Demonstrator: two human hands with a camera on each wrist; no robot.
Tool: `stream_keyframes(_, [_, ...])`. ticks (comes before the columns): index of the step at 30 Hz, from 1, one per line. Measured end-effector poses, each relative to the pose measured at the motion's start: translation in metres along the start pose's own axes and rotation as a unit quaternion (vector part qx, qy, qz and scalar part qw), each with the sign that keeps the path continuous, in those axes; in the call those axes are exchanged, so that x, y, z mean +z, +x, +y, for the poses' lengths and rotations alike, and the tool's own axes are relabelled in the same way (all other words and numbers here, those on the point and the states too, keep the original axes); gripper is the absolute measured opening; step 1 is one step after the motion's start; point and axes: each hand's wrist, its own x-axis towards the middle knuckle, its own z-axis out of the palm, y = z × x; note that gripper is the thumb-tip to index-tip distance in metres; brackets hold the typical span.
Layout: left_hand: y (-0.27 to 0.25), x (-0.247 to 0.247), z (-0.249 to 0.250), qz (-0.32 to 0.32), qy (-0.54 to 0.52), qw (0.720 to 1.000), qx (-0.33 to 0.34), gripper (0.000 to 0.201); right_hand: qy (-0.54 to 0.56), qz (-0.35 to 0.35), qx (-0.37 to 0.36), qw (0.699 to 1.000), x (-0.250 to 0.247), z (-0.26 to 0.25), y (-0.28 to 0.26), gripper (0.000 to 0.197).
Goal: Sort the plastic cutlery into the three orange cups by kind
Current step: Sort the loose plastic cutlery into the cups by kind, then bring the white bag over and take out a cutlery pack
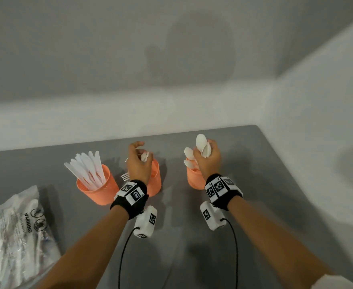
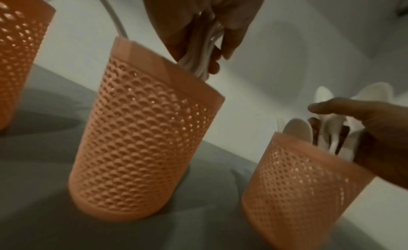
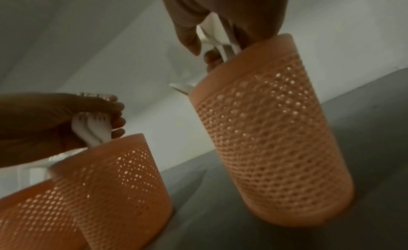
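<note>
Three orange mesh cups stand in a row on the grey table point(image 1: 254, 184). The left cup point(image 1: 97, 187) is full of white knives point(image 1: 88, 165). My left hand point(image 1: 140, 156) grips a bunch of white forks point(image 3: 90, 128) whose handles reach down into the middle cup point(image 1: 155, 180); the left wrist view shows those fork handles point(image 2: 198, 49) at the cup rim point(image 2: 143, 140). My right hand point(image 1: 206, 155) grips several white spoons point(image 1: 200, 141) over the right cup point(image 1: 193, 178), with their handles point(image 3: 220, 42) entering it point(image 3: 271, 131).
A crumpled clear plastic bag point(image 1: 15, 236) with a warning print lies at the table's front left, with white cutlery showing through it. A white wall runs behind the table and along its right side. Black cables hang from both wrist bands.
</note>
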Motion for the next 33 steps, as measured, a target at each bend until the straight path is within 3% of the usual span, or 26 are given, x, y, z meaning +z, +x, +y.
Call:
stream_keyframes(3, [-0.003, 0.002, -0.004, -0.004, 0.069, 0.997, 0.031, 0.029, -0.059, -0.021, -0.017, 0.998, -0.002, 0.007, 0.002, 0.038])
stream_keyframes(7, [-0.001, 0.002, -0.011, -0.039, 0.186, 0.977, 0.100, 0.020, -0.121, -0.061, -0.083, 0.987, -0.004, 0.016, 0.003, 0.038])
stream_keyframes(11, [-0.003, 0.000, -0.011, -0.049, 0.241, 0.961, 0.124, 0.022, -0.249, -0.076, -0.164, 0.952, -0.009, 0.021, 0.002, 0.053])
stream_keyframes(14, [-0.007, -0.003, -0.006, -0.047, 0.250, 0.960, 0.120, 0.027, -0.304, -0.087, -0.191, 0.929, -0.014, 0.021, 0.004, 0.068])
stream_keyframes(19, [-0.020, -0.012, 0.018, -0.050, 0.176, 0.980, 0.080, 0.046, -0.270, -0.103, -0.171, 0.942, -0.024, 0.001, -0.006, 0.088])
stream_keyframes(22, [-0.031, -0.026, 0.039, -0.065, 0.124, 0.987, 0.079, 0.056, -0.204, -0.133, -0.174, 0.954, -0.032, -0.007, -0.018, 0.076])
stream_keyframes(24, [-0.038, -0.039, 0.046, -0.082, 0.098, 0.990, 0.061, 0.058, -0.188, -0.173, -0.135, 0.957, -0.040, -0.015, -0.032, 0.053])
stream_keyframes(27, [-0.047, -0.062, 0.050, -0.112, 0.076, 0.990, 0.043, 0.042, -0.146, -0.245, -0.086, 0.955, -0.050, -0.015, -0.056, 0.023])
stream_keyframes(30, [-0.061, -0.087, 0.044, -0.169, 0.064, 0.982, 0.057, 0.017, -0.150, -0.321, -0.078, 0.932, -0.058, -0.008, -0.088, 0.012])
stream_keyframes(33, [-0.080, -0.120, 0.026, -0.228, 0.078, 0.969, 0.043, 0.011, -0.187, -0.398, -0.043, 0.897, -0.066, 0.000, -0.133, 0.012])
